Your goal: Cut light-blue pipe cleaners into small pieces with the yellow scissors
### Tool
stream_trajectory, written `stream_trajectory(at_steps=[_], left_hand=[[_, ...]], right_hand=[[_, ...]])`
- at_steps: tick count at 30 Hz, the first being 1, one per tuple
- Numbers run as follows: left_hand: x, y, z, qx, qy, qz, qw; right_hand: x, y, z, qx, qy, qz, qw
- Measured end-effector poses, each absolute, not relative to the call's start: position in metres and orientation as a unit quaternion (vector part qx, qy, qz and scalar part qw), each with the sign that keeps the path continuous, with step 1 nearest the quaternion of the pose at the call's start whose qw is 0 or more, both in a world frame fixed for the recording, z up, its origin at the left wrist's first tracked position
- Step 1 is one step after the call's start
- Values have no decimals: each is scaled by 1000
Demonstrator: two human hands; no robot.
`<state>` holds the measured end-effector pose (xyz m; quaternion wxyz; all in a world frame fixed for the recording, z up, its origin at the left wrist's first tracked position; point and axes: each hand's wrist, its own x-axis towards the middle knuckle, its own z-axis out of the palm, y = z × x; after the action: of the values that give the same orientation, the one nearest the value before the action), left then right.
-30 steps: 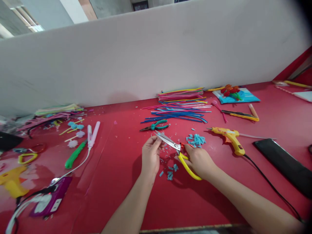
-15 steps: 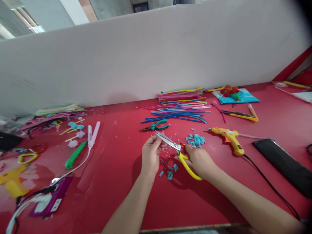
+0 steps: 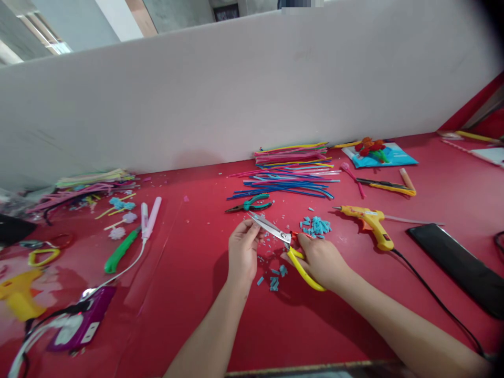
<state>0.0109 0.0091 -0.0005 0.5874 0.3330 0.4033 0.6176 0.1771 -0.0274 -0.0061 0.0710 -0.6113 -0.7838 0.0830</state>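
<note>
My right hand (image 3: 323,260) grips a pair of scissors (image 3: 271,228) with yellow and red handles, its blades pointing up and left. The blade tips reach over the fingertips of my left hand (image 3: 242,249), which are pinched together. Whatever those fingers hold is too small or hidden to name. Beside the scissors lies a pile of small cut light-blue pieces (image 3: 318,226), with a second, smaller group of blue pieces (image 3: 274,283) nearer the front edge. Tiny pale scraps are scattered between my hands. Green-handled pliers (image 3: 250,203) rest just beyond my left hand.
Bundles of coloured pipe cleaners (image 3: 291,181) lie along the white partition (image 3: 236,94). To the right are a yellow glue gun (image 3: 368,223) with a trailing cord and a black phone-like slab (image 3: 452,262). At left stand a green cutter (image 3: 122,252), a pink hair-iron-like tool (image 3: 151,218) and a purple power strip (image 3: 98,315).
Both hands and the scissors hold almost the same pose. The whole view has shifted very slightly; no object has visibly moved on the table.
</note>
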Motion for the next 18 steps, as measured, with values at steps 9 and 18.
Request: stream_trajectory(at_steps=[9,18], left_hand=[[11,8,-1,333,392,618,595],[10,10,-4,330,389,618,598]], right_hand=[[176,-26,-5,-609,-784,108,56],[176,-27,-2,-612,-779,121,54]])
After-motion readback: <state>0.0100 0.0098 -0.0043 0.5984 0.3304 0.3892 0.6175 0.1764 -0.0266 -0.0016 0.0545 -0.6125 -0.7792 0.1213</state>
